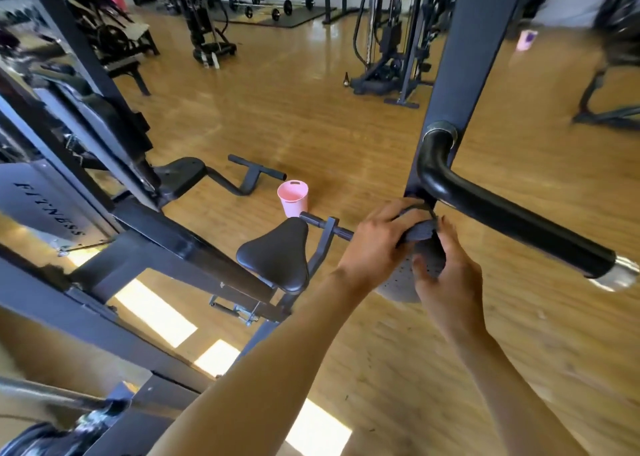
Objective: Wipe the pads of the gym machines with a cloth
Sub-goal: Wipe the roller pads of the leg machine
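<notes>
Two hands, the left hand and right hand, both grip one grey perforated cloth (soft, bunched) beside one black padded handle.

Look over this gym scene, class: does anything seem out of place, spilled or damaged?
One thing stands out: a pink bucket stands upright on the wooden floor just beyond the black seat pad, among the machines. Nothing looks spilled or broken. Both hands, left hand and right hand, hold the grey cloth.
</notes>
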